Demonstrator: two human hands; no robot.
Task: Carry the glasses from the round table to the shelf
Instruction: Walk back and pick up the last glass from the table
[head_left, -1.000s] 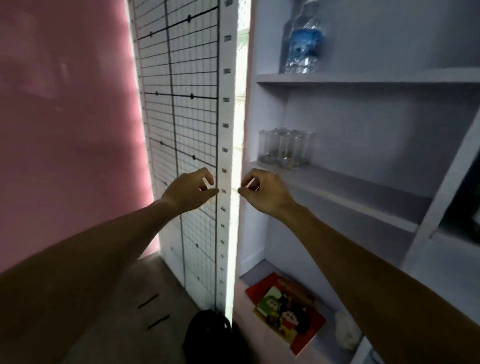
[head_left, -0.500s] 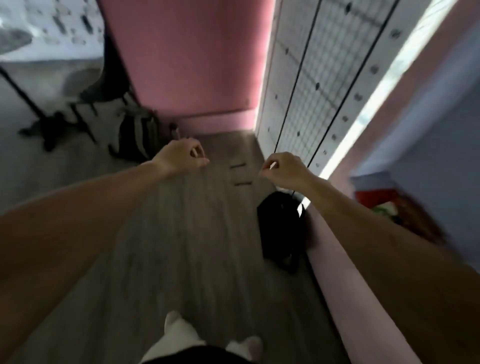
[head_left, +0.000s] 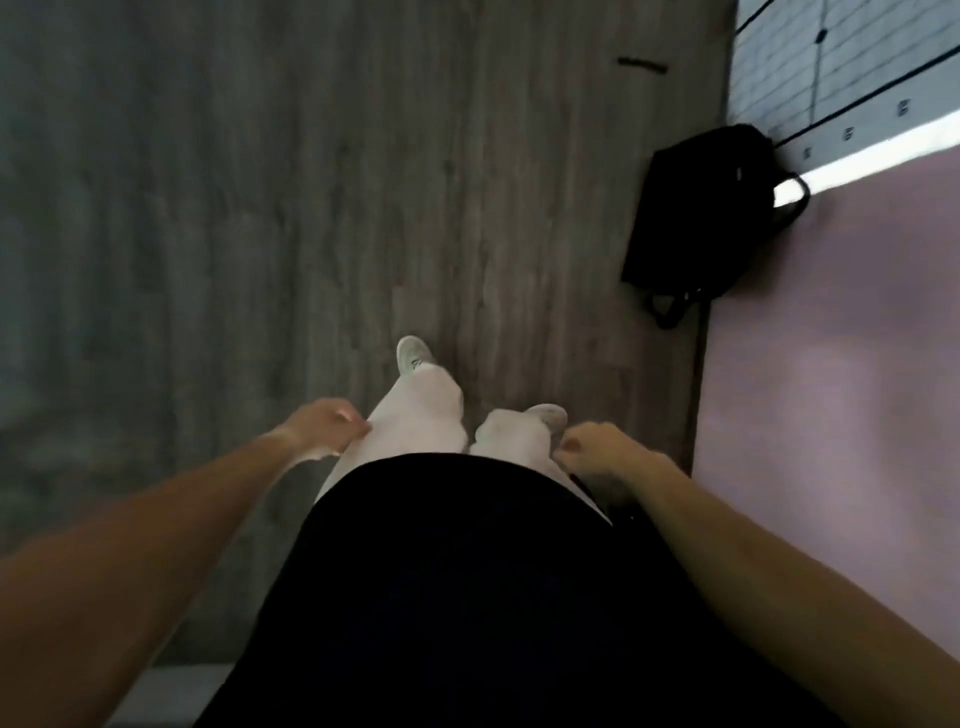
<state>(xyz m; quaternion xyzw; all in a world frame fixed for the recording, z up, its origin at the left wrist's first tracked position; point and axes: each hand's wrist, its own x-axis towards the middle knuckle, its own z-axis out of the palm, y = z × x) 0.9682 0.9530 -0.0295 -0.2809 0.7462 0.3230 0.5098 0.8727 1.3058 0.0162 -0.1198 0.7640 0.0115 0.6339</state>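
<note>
I look straight down at the wooden floor. My left hand (head_left: 327, 423) hangs beside my left thigh with its fingers curled in and nothing in it. My right hand (head_left: 597, 447) hangs beside my right thigh, also curled closed with nothing in it. No glasses, no round table and no shelf boards are in view. My black top, white trousers and white shoes fill the lower middle.
A black bag (head_left: 701, 213) lies on the floor at the right, against the pale pink side panel (head_left: 831, 364). A white grid chart (head_left: 831, 67) stands in the upper right corner. Grey-brown floorboards (head_left: 260, 208) stretch to the left and ahead.
The view has swung from the shelf with its glasses down to the floor. Both hands have dropped from chest height to my thighs, still closed.
</note>
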